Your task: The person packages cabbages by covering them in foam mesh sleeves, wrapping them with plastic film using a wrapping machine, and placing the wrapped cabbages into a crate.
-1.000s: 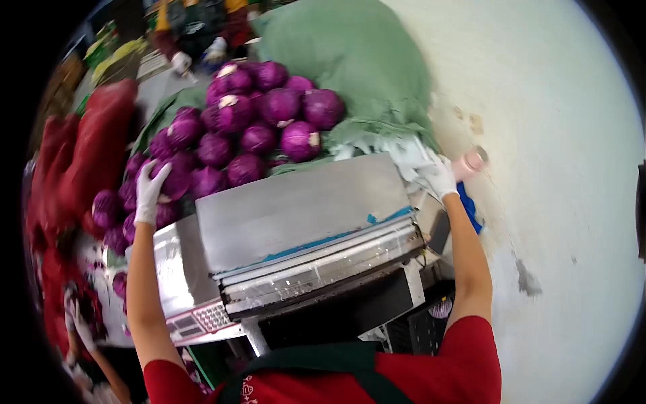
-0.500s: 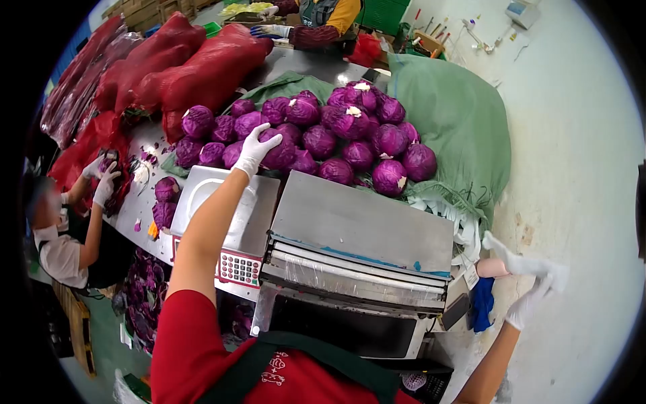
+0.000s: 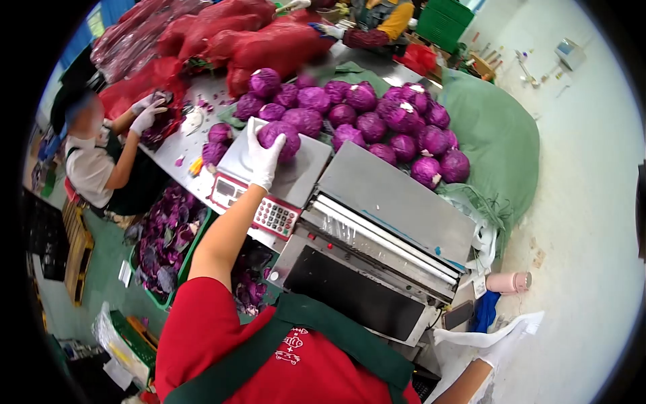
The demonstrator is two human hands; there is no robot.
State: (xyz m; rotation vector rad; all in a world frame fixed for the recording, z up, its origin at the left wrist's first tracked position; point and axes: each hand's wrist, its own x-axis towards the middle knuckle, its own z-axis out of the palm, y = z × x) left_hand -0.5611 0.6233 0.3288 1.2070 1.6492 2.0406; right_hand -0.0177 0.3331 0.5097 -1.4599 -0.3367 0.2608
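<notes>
My left hand (image 3: pixel 264 160), in a white glove, is closed around a purple cabbage (image 3: pixel 284 139) over the metal plate of a weighing scale (image 3: pixel 306 172). Whether the cabbage rests on the plate I cannot tell. A heap of purple cabbages (image 3: pixel 404 145) lies just beyond. Low on the right, my gloved right hand (image 3: pixel 496 351) grips a limp white strip (image 3: pixel 488 338) that looks like cloth or netting. Its fingers are partly hidden by the strip.
A film-wrapping machine (image 3: pixel 390 195) stands beside the scale, near a pink bottle (image 3: pixel 509 282) and a phone (image 3: pixel 458 315). A green sack (image 3: pixel 494 128) and red mesh bags (image 3: pixel 282 47) border the heap. One co-worker (image 3: pixel 101 161) handles cabbage at left; another's sleeve (image 3: pixel 367 38) shows behind.
My left hand has brought a cabbage from the heap back over the scale. My right hand has moved lower with the white strip. The view has turned leftward.
</notes>
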